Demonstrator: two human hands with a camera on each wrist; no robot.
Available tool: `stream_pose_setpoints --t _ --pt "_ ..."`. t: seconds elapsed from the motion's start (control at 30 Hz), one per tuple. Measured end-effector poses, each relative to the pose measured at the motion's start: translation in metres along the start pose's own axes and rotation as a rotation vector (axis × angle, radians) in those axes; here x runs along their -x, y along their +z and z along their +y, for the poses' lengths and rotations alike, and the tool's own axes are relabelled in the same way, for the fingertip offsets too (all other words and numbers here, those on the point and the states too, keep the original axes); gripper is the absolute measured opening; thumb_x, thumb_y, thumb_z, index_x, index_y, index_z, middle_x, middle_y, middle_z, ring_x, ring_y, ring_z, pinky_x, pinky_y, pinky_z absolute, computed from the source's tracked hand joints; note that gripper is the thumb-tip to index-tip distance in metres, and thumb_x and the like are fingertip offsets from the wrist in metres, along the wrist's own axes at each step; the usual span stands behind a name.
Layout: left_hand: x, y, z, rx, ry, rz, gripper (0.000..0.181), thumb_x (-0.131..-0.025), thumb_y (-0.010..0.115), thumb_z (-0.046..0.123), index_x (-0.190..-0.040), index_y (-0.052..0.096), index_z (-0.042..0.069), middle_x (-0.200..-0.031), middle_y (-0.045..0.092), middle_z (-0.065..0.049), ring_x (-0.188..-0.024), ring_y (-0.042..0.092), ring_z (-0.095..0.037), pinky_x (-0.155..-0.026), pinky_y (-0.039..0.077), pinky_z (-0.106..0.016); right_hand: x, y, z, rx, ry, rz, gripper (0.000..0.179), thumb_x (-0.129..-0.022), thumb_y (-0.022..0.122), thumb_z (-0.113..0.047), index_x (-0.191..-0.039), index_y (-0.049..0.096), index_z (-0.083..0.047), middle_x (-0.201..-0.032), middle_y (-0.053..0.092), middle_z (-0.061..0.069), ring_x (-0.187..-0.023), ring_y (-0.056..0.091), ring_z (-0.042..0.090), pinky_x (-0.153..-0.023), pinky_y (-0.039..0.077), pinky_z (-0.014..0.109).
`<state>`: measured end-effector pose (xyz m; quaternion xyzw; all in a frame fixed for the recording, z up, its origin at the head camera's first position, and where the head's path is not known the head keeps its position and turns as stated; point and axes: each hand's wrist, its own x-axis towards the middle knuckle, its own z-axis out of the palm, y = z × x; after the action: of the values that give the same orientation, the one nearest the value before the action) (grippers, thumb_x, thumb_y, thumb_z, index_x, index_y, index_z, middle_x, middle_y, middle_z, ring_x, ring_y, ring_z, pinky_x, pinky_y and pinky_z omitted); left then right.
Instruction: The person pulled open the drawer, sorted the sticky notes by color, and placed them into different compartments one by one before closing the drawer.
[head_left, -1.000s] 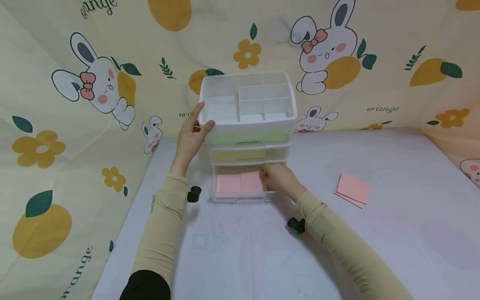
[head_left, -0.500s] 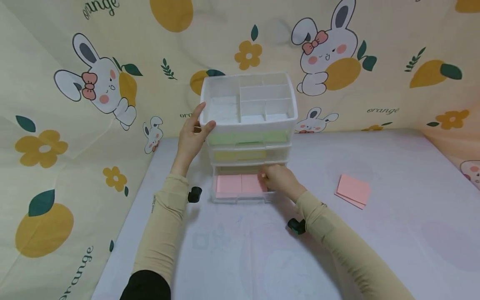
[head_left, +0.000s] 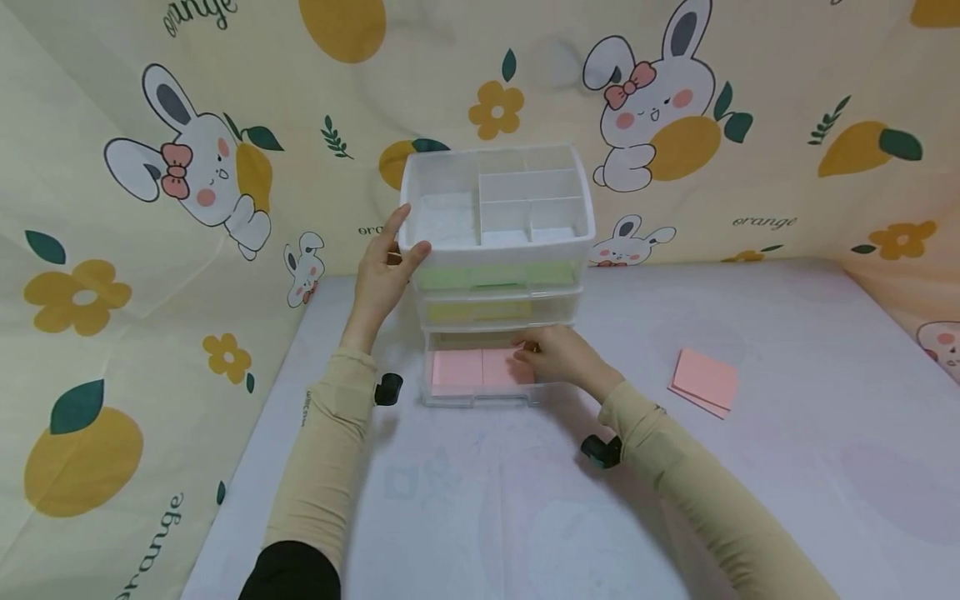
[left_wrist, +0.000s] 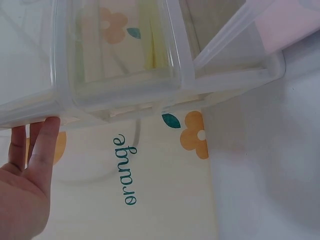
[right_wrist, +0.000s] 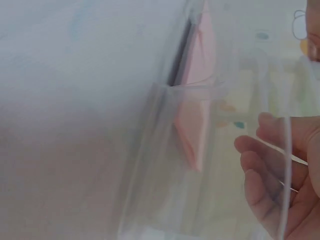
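Observation:
A white drawer organizer stands at the back of the table, a divided tray on top. Its clear bottom drawer is pulled out and holds pink sticky-note-like pads lying side by side. My left hand rests on the organizer's left front corner, thumb at the front; the left wrist view has its straight fingers against the side wall. My right hand is over the right part of the drawer. In the right wrist view its fingers are loosely bent with nothing between them, apart from the pink pads.
To the right on the white table lie two overlapping pink paper pieces. The green upper drawer and yellow middle drawer are closed. A patterned cloth hangs behind and at the left.
My right hand's fingers have loosened and spread from a closer curl at the pads' right side, and its wrist has shifted slightly right. The left hand stays in place.

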<state>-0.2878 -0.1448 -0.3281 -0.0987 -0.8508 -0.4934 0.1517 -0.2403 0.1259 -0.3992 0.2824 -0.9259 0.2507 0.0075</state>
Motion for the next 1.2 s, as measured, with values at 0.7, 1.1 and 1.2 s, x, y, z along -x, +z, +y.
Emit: stream_pose_setpoints --t 0.7,1.1,1.2 --pt "0.000 0.000 0.000 0.007 -0.002 -0.002 0.072 -0.071 0.051 0.075 -0.137 0.030 0.055 -0.109 0.046 -0.009 -0.088 0.050 -0.019 -0.070 0.046 -0.027 0.019 -0.037 -0.003 -0.142 -0.025 0.040 0.027 -0.088 0.065 -0.022 -0.111 0.067 -0.010 -0.098 0.070 0.004 -0.085 0.062 0.016 -0.072 0.051 0.031" --pt "0.000 0.000 0.000 0.011 -0.003 -0.003 0.068 -0.075 0.052 0.071 -0.137 0.029 0.056 -0.107 0.046 -0.007 -0.085 0.049 -0.018 -0.068 0.046 -0.026 0.038 -0.057 0.019 -0.187 0.023 0.115 0.032 -0.088 0.065 -0.021 -0.118 0.063 -0.012 -0.104 0.068 0.007 -0.089 0.062 0.016 -0.076 0.050 0.029" --pt "0.000 0.000 0.000 0.014 -0.005 -0.005 0.068 -0.075 0.052 0.071 -0.137 0.029 0.055 -0.107 0.046 -0.007 -0.085 0.049 -0.017 -0.067 0.046 -0.025 0.045 -0.063 0.025 -0.203 0.053 0.124 0.032 -0.089 0.064 -0.023 -0.120 0.062 -0.015 -0.108 0.067 0.008 -0.089 0.061 0.012 -0.078 0.049 0.025"
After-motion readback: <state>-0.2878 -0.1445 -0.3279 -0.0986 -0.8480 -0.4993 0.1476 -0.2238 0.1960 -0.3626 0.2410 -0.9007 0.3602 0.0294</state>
